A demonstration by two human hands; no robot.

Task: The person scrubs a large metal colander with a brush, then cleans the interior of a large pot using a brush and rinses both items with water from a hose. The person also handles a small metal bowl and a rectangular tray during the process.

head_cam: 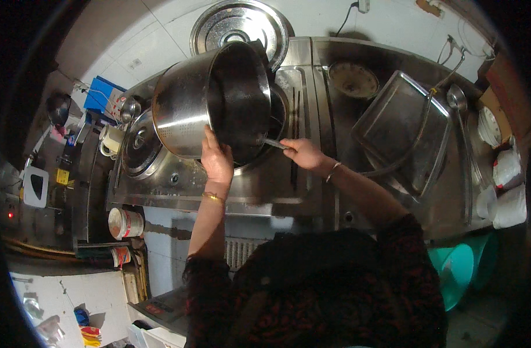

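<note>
A large stainless steel pot [182, 104], perforated low on its side, is tipped over the round opening of a steel stove unit, its mouth facing right. My left hand [217, 161] is on the pot's near side, fingers against the wall by the rim. In my right hand [303, 152] is the handle of a metal utensil [274, 142]; its far end is hidden at the pot's mouth. Behind the pot a round steel lid [204, 37] leans on the wall. Two long thin sticks [294, 113] lie right of the opening. What the pot holds is too dark to tell.
To the left are a lidded steel pot [139, 145], a ladle [129, 108] and a cream mug [110, 140]. At the right lie a rectangular steel tray [398, 130], a hose [422, 126], a long ladle [457, 98] and stacked bowls [489, 126]. A white bucket [126, 223] stands at the lower left.
</note>
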